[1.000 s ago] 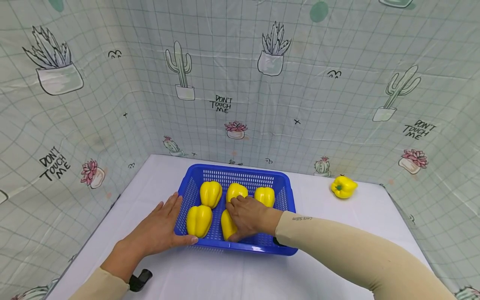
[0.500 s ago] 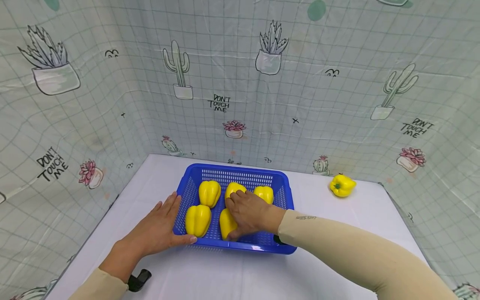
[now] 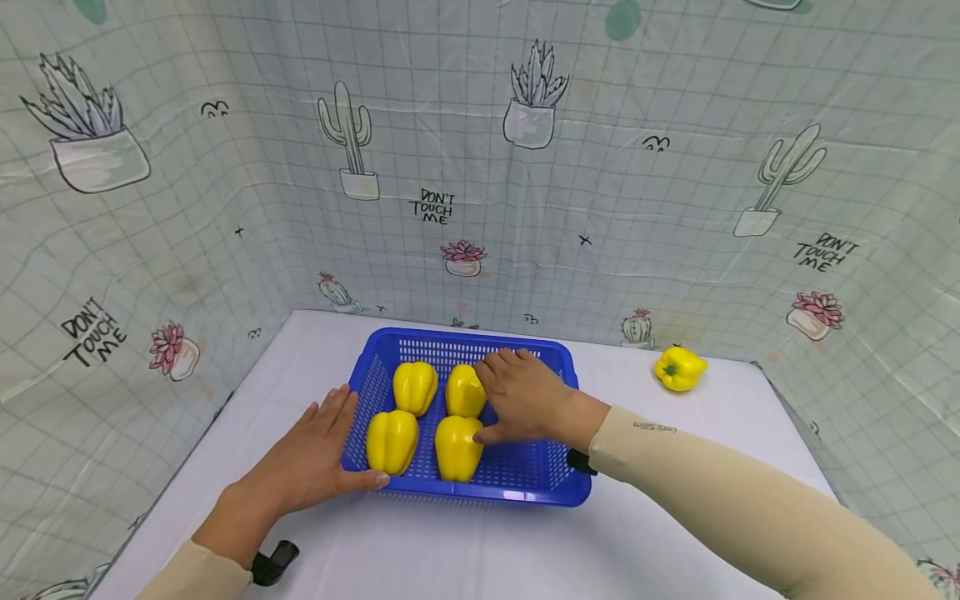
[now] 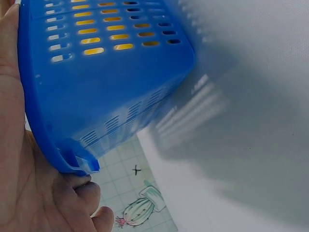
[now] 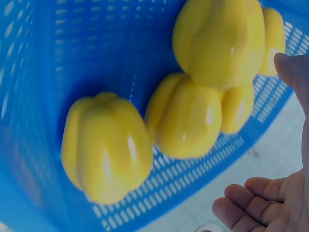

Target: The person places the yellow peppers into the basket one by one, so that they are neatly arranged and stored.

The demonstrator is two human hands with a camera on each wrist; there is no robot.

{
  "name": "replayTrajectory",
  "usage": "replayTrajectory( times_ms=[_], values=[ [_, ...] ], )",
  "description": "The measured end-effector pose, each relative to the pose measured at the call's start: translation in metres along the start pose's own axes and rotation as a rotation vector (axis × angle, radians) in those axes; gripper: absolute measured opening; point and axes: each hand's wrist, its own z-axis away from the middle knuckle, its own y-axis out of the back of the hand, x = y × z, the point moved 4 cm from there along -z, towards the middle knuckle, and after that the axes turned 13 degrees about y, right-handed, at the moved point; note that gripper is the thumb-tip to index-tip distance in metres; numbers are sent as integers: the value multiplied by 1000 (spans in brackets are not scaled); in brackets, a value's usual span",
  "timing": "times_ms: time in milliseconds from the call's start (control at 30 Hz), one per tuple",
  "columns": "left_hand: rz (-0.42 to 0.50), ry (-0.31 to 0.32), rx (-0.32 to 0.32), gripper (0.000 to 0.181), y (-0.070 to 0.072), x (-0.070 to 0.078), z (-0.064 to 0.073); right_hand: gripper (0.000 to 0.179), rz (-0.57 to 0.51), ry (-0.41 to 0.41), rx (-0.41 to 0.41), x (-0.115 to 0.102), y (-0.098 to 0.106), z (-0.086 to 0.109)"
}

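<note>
A blue perforated basket (image 3: pixel 525 493) holds several yellow bell peppers on its floor. Two of them, the rear-left pepper (image 3: pixel 415 387) and front-left pepper (image 3: pixel 392 443), stand near my left hand (image 3: pixel 303 462). That hand lies with straight fingers along the left rim, its thumb on the front rim. Over the basket's right half is my right hand (image 3: pixel 528 400), fingers spread and holding nothing. Beside its thumb is the front-middle pepper (image 3: pixel 457 450); the rear-middle pepper (image 3: pixel 463 392) is near its fingertips. The right-hand pepper (image 5: pixel 108 150) shows in the right wrist view but is hidden in the head view.
Another yellow bell pepper (image 3: pixel 680 369) lies on its side at the back right of the white table (image 3: pixel 420 550). A cactus-print curtain (image 3: pixel 480 183) surrounds the table at the back and sides. Black straps are on both wrists.
My right hand has let go of the front-middle pepper and moved right and away from it, leaving that pepper in full view. The left hand stays at the rim.
</note>
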Motion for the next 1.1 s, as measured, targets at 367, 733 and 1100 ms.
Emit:
replayTrajectory(
  times_ms=[367,733,1100],
  values=[
    [-24,-25,26,134,1,4,0,97,48,-70,179,42,5,44],
    [-62,-17,28,132,1,4,1,92,96,-231,252,100,-14,102],
    [-39,-21,42,132,-1,3,1,91,190,-259,293,160,-52,164]
  ],
)
